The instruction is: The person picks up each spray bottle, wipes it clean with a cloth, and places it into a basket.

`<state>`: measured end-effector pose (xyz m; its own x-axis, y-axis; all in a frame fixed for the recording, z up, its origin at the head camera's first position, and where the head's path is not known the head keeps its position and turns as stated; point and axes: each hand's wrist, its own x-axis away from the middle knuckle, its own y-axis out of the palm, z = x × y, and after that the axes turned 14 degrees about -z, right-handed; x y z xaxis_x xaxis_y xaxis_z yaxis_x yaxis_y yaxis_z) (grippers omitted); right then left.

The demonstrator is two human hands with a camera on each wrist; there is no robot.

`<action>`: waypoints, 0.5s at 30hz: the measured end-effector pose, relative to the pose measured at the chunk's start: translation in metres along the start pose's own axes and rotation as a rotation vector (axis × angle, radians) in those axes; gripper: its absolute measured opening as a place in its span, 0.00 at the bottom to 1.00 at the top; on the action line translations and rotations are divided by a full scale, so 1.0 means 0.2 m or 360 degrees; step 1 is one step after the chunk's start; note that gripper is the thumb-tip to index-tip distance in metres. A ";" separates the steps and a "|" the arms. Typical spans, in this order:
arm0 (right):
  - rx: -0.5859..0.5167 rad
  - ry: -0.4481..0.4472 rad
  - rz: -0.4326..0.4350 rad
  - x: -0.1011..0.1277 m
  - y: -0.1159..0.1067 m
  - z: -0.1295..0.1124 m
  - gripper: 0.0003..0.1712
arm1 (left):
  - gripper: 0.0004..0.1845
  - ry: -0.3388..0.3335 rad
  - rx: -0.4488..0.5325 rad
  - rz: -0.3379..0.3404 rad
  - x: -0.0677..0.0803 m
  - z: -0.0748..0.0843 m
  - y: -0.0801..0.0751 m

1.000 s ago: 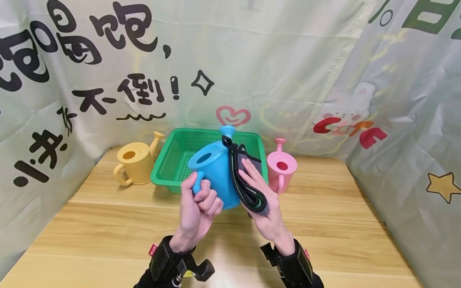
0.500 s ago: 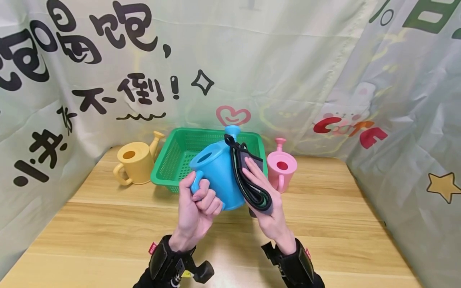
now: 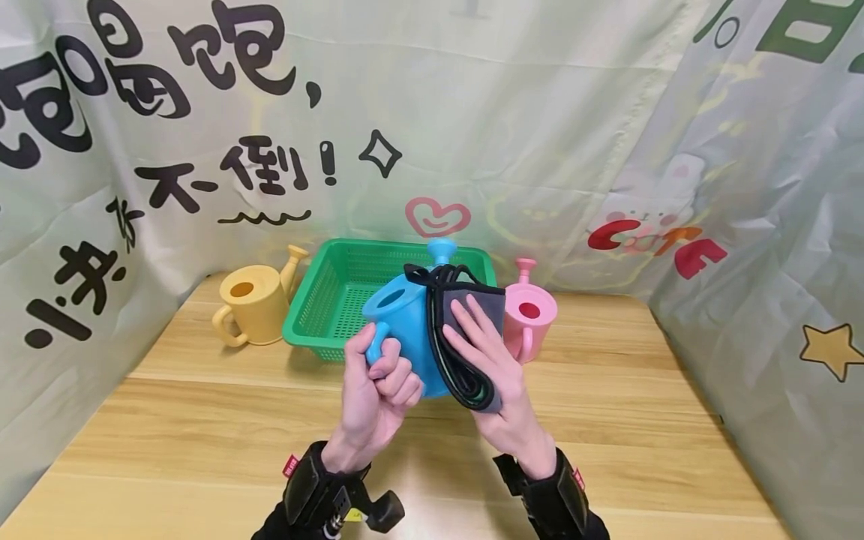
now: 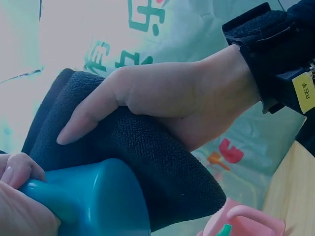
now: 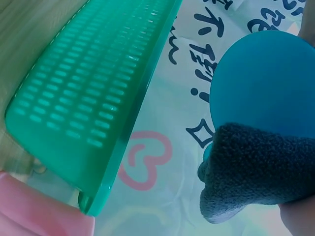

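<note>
My left hand (image 3: 381, 375) grips the handle of a blue watering can (image 3: 401, 322) and holds it up over the wooden table, in front of the green basket. With my right hand (image 3: 496, 367) I hold a folded dark grey cloth (image 3: 482, 300) against the can's right side. The fingers lie flat on the cloth, and its top edge reaches the base of the spout. In the left wrist view the right hand's (image 4: 167, 98) thumb lies along the cloth (image 4: 147, 162) above the can (image 4: 98, 196). The right wrist view shows the cloth (image 5: 256, 162) on the can's body (image 5: 266, 83).
A green mesh basket (image 3: 324, 300) stands at the back of the table (image 3: 202, 420). Left of it is a yellow watering can (image 3: 253, 300), and right of it a pink one (image 3: 533, 311). Printed fabric walls close in the back and both sides.
My right hand has slid the cloth up and to the left over the can, so more of the cloth's face shows. The can has shifted slightly right in my left hand.
</note>
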<state>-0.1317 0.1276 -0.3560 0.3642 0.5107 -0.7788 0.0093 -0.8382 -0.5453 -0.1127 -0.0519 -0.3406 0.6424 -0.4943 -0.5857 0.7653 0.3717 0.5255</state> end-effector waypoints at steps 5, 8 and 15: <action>0.0252 -0.0142 -0.0056 -0.01 0.00 0.00 0.29 | 0.27 -0.0028 -0.0001 0.0052 0.00 0.00 0.00; 0.0359 -0.0233 -0.0081 -0.02 0.00 0.00 0.30 | 0.27 -0.0042 -0.0001 0.0104 0.00 0.01 0.00; 0.0268 -0.0384 -0.0025 -0.02 -0.01 0.03 0.32 | 0.26 0.0013 0.0062 0.0083 0.00 0.01 0.00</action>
<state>-0.1391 0.1278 -0.3542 0.1331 0.5710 -0.8101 -0.1486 -0.7966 -0.5859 -0.1131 -0.0538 -0.3396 0.6815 -0.4688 -0.5619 0.7288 0.3658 0.5788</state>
